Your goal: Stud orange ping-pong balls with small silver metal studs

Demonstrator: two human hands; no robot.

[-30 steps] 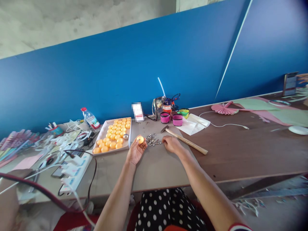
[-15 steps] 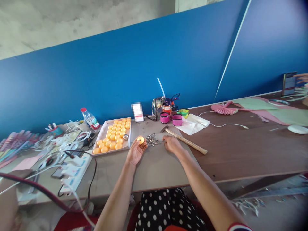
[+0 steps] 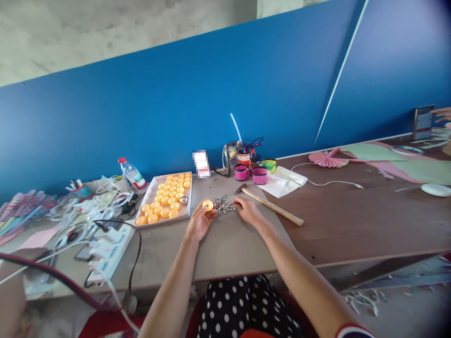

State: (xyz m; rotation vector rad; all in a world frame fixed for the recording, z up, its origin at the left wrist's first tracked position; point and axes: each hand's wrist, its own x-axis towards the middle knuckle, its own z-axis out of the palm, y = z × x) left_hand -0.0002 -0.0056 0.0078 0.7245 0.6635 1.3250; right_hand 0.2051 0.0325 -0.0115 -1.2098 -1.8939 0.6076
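Note:
My left hand (image 3: 201,222) is closed round an orange ball (image 3: 207,205), and a small dark spot shows on the side of the ball facing me. A pile of small shiny metal bells (image 3: 222,205) lies on the table just right of that ball. At the pile's right edge, my right hand (image 3: 246,210) has its fingers drawn together; whatever they pinch is too small to make out. Left of my hands, a shallow white tray (image 3: 187,212) carries rows of orange balls (image 3: 165,212) and one silver ball (image 3: 183,200).
A hammer (image 3: 273,206) lies right of my right hand. Pink bands (image 3: 260,176) and a white sheet (image 3: 284,181) sit behind it. On the left are a power strip (image 3: 112,253), cables and a bottle (image 3: 133,175). Another person's hand (image 3: 442,113) shows at far right.
My right hand has moved left, closer to the metal pile. The orange ball in my left hand has turned slightly, bringing its dark spot toward me.

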